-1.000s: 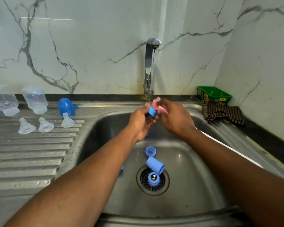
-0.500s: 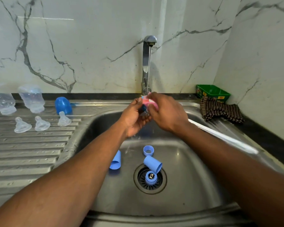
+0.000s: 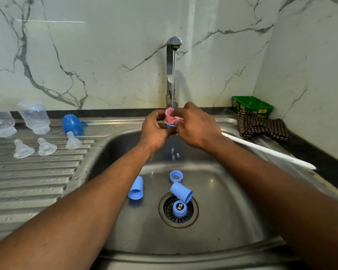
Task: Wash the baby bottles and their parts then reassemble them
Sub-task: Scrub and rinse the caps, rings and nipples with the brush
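I see both hands under the tap (image 3: 173,55), water running. L hand (image 3: 154,127) grips a blue ring (image 3: 171,124); R hand (image 3: 195,126) presses a pink sponge (image 3: 170,115) onto it. White brush handle (image 3: 267,151) runs out behind R wrist. In sink (image 3: 232,201): 2 blue caps (image 3: 136,189) (image 3: 181,191), 2 blue rings (image 3: 176,176) (image 3: 180,208), the latter on the drain (image 3: 179,210). On drainboard (image 3: 27,182), L side: 2 clear bottles (image 3: 1,123) (image 3: 35,117), dark blue cap (image 3: 72,124), 3 clear teats (image 3: 22,149) (image 3: 46,147) (image 3: 73,141). R of sink: checked cloth (image 3: 261,125), green box (image 3: 252,105).
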